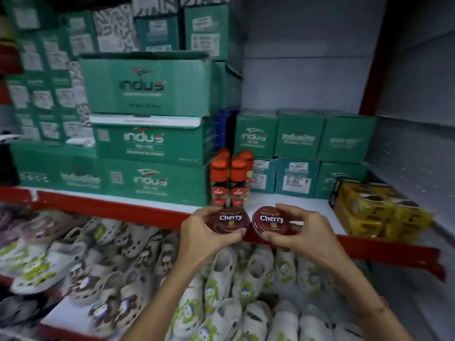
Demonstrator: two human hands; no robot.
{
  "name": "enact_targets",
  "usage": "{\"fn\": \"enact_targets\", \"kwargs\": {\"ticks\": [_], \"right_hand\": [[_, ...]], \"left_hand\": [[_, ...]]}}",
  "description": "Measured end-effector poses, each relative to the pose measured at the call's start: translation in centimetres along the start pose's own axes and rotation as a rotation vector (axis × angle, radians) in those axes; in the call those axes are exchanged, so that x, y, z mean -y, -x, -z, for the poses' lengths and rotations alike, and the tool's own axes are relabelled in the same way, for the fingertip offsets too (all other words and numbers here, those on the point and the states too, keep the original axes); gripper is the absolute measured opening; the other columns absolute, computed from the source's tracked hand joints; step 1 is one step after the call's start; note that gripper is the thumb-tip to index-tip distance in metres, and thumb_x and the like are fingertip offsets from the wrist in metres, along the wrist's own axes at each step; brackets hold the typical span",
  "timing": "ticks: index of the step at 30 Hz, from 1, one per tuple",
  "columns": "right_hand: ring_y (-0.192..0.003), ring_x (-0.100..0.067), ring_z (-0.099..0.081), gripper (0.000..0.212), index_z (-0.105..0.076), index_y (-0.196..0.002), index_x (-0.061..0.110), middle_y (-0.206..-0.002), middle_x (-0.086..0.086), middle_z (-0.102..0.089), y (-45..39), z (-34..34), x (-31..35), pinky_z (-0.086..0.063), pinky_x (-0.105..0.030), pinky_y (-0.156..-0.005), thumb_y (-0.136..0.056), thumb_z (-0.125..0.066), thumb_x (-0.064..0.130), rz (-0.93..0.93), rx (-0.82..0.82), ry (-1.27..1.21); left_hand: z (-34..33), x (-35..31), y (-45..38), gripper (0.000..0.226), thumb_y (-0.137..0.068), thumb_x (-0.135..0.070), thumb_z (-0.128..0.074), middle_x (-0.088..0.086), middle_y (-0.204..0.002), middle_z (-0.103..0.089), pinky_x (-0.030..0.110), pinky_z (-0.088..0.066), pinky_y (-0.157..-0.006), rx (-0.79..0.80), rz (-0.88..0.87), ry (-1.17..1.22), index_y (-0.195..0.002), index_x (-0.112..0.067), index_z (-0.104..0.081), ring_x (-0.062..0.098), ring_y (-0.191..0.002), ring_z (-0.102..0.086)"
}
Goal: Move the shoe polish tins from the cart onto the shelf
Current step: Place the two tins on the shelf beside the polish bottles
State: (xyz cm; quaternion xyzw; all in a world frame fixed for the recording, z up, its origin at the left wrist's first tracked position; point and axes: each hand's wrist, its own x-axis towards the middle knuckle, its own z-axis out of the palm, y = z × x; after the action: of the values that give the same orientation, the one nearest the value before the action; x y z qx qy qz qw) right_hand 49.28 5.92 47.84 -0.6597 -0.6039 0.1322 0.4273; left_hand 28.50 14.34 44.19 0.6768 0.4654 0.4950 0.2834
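Note:
My left hand grips a round dark-red shoe polish tin with a white "Cherry" label. A second identical tin sits in my right hand. Both tins are held side by side, almost touching, just in front of the red front edge of the shelf. Their lids face me. The white shelf surface lies right behind them. No cart is in view.
Several orange-capped polish bottles stand on the shelf just behind the tins. Green "indus" boxes are stacked left and at the back. Yellow packs lie at the right. Below, a lower shelf holds many white clogs.

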Motion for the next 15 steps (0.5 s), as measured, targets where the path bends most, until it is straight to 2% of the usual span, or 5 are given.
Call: {"fn": "enact_targets", "kwargs": {"ticks": [4,6,9,11,15], "right_hand": [[-0.092,-0.008,-0.067,0.086,-0.062,-0.120,0.017,-0.106,0.001,-0.073,-3.1,2.8,-2.3,-0.057,-0.030,-0.084,-0.046,-0.083,0.055,-0.063,-0.104,0.118],[-0.092,-0.014,-0.069,0.077,-0.064,-0.117,0.013,-0.103,-0.004,-0.075,-4.8,3.6,-3.3,-0.057,-0.031,-0.082,-0.053,-0.083,0.050,-0.082,-0.128,0.221],[-0.086,-0.019,-0.069,0.062,-0.068,-0.110,0.011,-0.098,-0.006,-0.075,-7.1,3.8,-4.6,-0.056,-0.026,-0.075,-0.058,-0.084,0.042,-0.128,-0.110,0.314],[-0.076,-0.017,-0.069,0.055,-0.071,-0.099,0.015,-0.088,-0.003,-0.076,-8.5,3.6,-5.7,-0.060,-0.031,-0.071,-0.055,-0.084,0.045,-0.167,-0.092,0.317],[-0.065,-0.014,-0.068,0.045,-0.072,-0.084,0.013,-0.076,0.000,-0.074,-10.5,3.7,-7.6,-0.062,-0.037,-0.063,-0.051,-0.082,0.042,-0.224,-0.021,0.306]], "left_hand": [[-4.8,-2.8,-2.3,0.052,-0.044,-0.038,-0.091,-0.013,-0.072,-0.068,0.002,-0.047,-0.059,0.050,-0.067,-0.022,-0.088,-0.025,-0.066,-0.022,-0.062,-0.057],[-7.5,-3.9,-3.7,0.053,-0.045,-0.039,-0.089,-0.009,-0.076,-0.072,0.008,-0.051,-0.062,0.081,-0.081,-0.062,-0.091,-0.020,-0.071,-0.015,-0.065,-0.062],[-10.4,-4.9,-5.7,0.059,-0.041,-0.049,-0.081,0.006,-0.084,-0.077,0.033,-0.057,-0.066,0.085,-0.056,-0.195,-0.088,-0.014,-0.074,0.017,-0.077,-0.071],[-11.5,-5.1,-7.0,0.058,-0.042,-0.051,-0.082,0.011,-0.082,-0.077,0.032,-0.054,-0.060,0.102,-0.005,-0.258,-0.083,-0.011,-0.075,0.024,-0.077,-0.071],[-13.0,-4.8,-8.7,0.059,-0.040,-0.053,-0.084,0.009,-0.079,-0.076,0.026,-0.044,-0.055,0.175,0.090,-0.321,-0.079,-0.009,-0.075,0.021,-0.072,-0.069]]}}
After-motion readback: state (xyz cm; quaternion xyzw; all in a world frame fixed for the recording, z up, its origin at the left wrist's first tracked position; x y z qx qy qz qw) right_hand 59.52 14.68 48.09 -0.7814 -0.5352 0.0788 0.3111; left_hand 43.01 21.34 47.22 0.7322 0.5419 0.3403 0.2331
